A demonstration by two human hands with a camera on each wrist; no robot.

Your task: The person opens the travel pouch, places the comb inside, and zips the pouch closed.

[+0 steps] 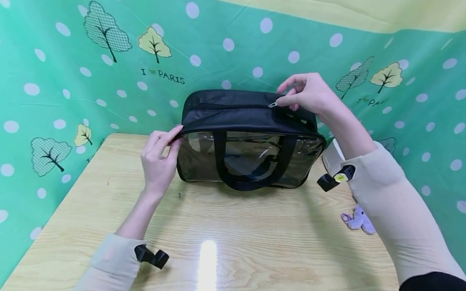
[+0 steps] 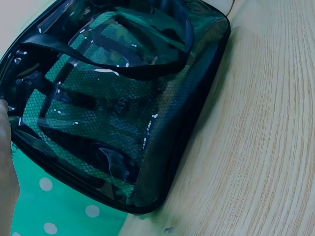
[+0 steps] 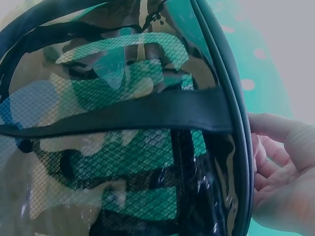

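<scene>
A black bag (image 1: 254, 120) with a see-through front panel stands upright on the wooden table. Its black carry handle (image 1: 244, 182) hangs down over that panel, and mesh shows through it in both wrist views. On the top, my right hand (image 1: 308, 94) pinches the metal zipper pull (image 1: 273, 105) between thumb and finger. To the right of the pull, the top seam looks parted, partly hidden under that hand. My left hand (image 1: 158, 156) grips the bag's upper left corner, thumb at the front. Only part of this hand (image 2: 7, 172) appears in the left wrist view.
Right of the bag, a white object (image 1: 333, 157) sits partly behind my right forearm. A small purple plush keychain (image 1: 358, 219) lies on the table (image 1: 274, 255) near that sleeve. A green dotted curtain (image 1: 223, 42) hangs close behind the bag.
</scene>
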